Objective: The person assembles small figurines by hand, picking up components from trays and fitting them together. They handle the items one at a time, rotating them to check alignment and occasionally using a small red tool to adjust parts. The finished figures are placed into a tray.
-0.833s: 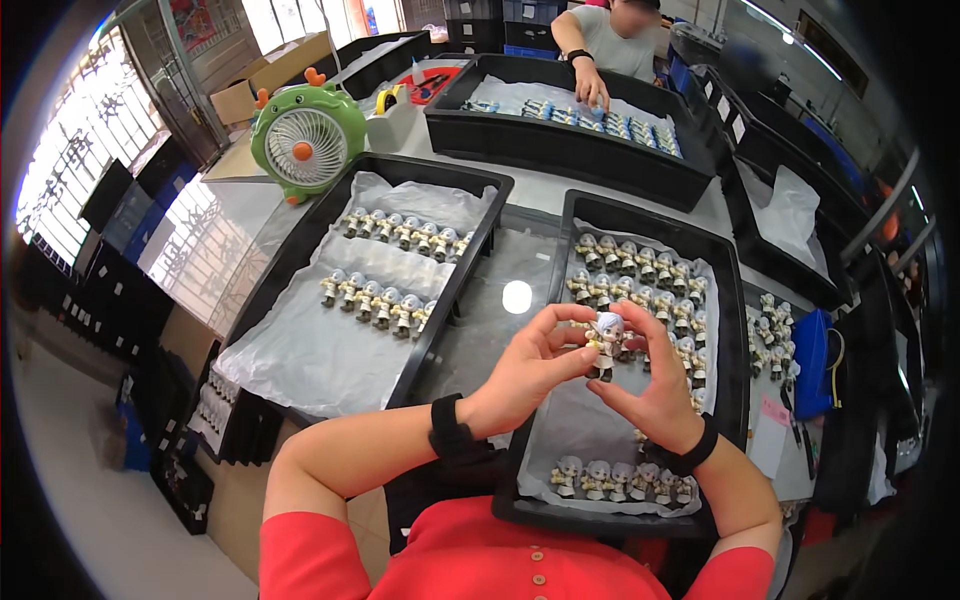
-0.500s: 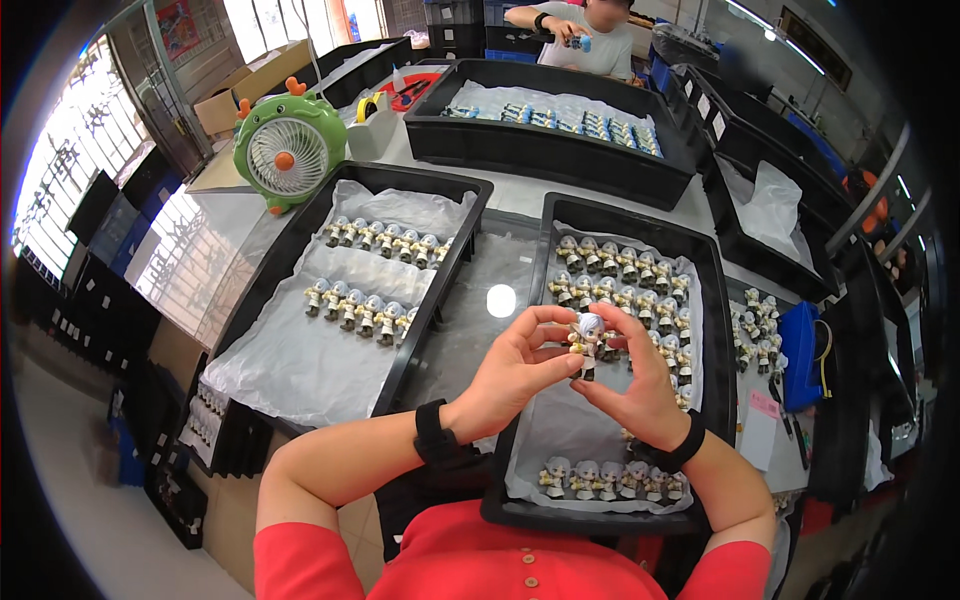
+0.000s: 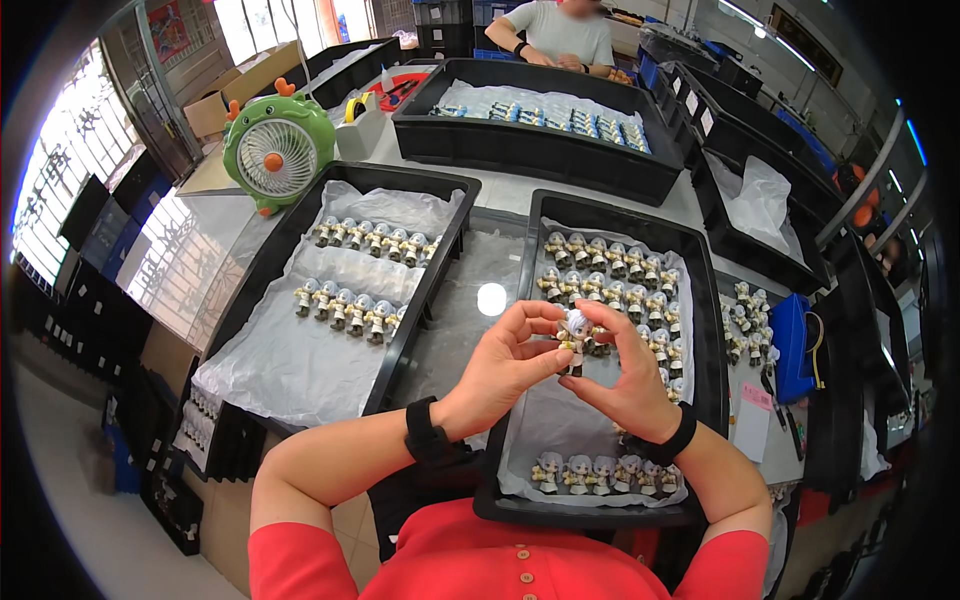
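Note:
Between my two hands, above the right-hand black tray (image 3: 710,262), stands a small upright figurine (image 3: 573,338) with pale hair, a light outfit and dark feet. My left hand (image 3: 508,358) pinches it from the left with thumb and fingers. From the other side my right hand (image 3: 635,385) curls round it, fingertips at the head and thumb by the feet. Under my hands, that tray bears several rows of like figurines (image 3: 612,258) on pale lining sheets, with one more row (image 3: 605,474) along its near edge.
A second black tray (image 3: 290,275) at left holds two rows of figurines. Behind stand a green fan (image 3: 278,150), a tape dispenser (image 3: 358,130) and a large tray (image 3: 530,150) of blue-and-white figurines. Loose figurines (image 3: 748,325) and a blue box (image 3: 795,345) lie right. A co-worker (image 3: 560,35) sits opposite.
The view has shifted slightly, and my hands still hold the figurine in much the same place. Across the table, the co-worker has lowered a raised hand that held a small blue item.

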Tool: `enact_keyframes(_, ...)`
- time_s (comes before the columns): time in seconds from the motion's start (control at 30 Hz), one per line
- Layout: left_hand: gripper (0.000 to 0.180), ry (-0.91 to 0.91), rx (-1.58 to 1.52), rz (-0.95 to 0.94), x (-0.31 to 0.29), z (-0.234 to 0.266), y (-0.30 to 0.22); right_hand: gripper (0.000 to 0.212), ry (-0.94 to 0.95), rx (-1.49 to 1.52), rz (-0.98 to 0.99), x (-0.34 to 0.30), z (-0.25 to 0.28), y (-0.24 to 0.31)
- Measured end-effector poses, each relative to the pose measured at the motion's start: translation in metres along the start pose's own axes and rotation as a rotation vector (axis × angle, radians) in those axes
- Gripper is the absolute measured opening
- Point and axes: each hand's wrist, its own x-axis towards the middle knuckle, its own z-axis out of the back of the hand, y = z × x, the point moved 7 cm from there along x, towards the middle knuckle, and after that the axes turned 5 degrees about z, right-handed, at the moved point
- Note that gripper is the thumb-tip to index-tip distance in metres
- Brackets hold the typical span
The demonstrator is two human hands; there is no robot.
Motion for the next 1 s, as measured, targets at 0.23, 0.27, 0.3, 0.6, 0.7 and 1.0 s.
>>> enact_keyframes(0.23, 0.037, 0.023, -0.009, -0.008, 0.000, 0.000, -0.001, 0.072, 0.009, -0.004, 0.001, 0.000, -0.002, -0.001)
enact_keyframes(0.27, 0.037, 0.025, -0.010, -0.001, 0.000, 0.000, -0.001, 0.072, 0.008, -0.007, 0.005, 0.000, -0.001, -0.001)
enact_keyframes(0.3, 0.037, 0.026, -0.011, 0.006, 0.000, 0.000, -0.001, 0.072, 0.008, -0.009, 0.009, 0.000, 0.000, -0.001)
enact_keyframes(0.6, 0.036, 0.009, 0.010, 0.036, 0.002, 0.003, 0.003, 0.072, 0.010, -0.006, 0.021, 0.000, 0.000, 0.001)
enact_keyframes(0.7, 0.033, -0.004, -0.079, 0.058, 0.002, 0.003, 0.003, 0.073, -0.008, 0.014, -0.004, 0.000, 0.000, -0.001)
enact_keyframes(1.0, 0.018, -0.052, -0.009, 0.029, 0.004, 0.009, -0.003, 0.073, 0.006, -0.030, 0.019, 0.002, 0.001, 0.005)
